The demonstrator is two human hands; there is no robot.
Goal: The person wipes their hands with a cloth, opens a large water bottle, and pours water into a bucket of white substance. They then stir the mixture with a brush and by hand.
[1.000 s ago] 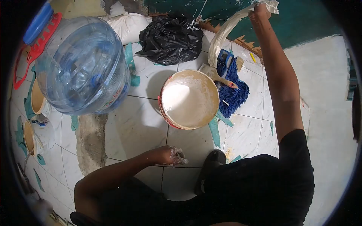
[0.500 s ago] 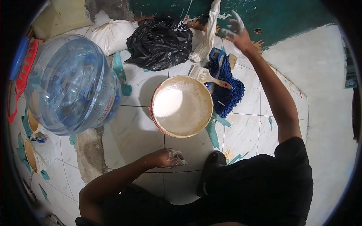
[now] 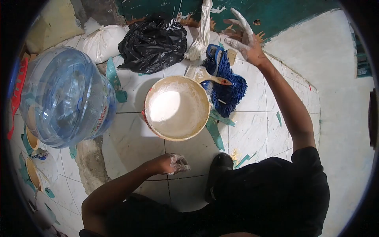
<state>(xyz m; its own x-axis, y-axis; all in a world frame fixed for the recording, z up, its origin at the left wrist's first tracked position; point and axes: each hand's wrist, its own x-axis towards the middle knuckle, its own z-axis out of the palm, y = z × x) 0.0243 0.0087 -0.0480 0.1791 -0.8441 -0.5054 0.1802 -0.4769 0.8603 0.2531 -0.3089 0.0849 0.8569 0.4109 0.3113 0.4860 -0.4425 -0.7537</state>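
My left hand (image 3: 173, 164), smeared with white paste, is curled closed above the floor tiles, just in front of the bucket. What its fingers hold, if anything, cannot be made out. My right hand (image 3: 245, 42), also coated white, reaches out with its fingers spread near the base of the green wall (image 3: 276, 15), holding nothing. A round bucket (image 3: 177, 134) with whitish material inside stands between my arms. Behind its rim lies a paintbrush (image 3: 211, 78) with a wooden handle, partly over a blue shaggy mop cloth (image 3: 233, 93).
At left stands a large clear blue water bottle (image 3: 65, 98). A black plastic bag (image 3: 154, 45) and a tied white sack (image 3: 104, 41) sit by the wall. A twisted pale cloth strip (image 3: 203, 31) hangs nearby. Green flakes (image 3: 213, 132) litter the tiles.
The whole view has shifted, so floor objects appear farther left. My right hand has moved right and slightly toward me relative to them, fingers spread. My left hand stays curled before the bucket.
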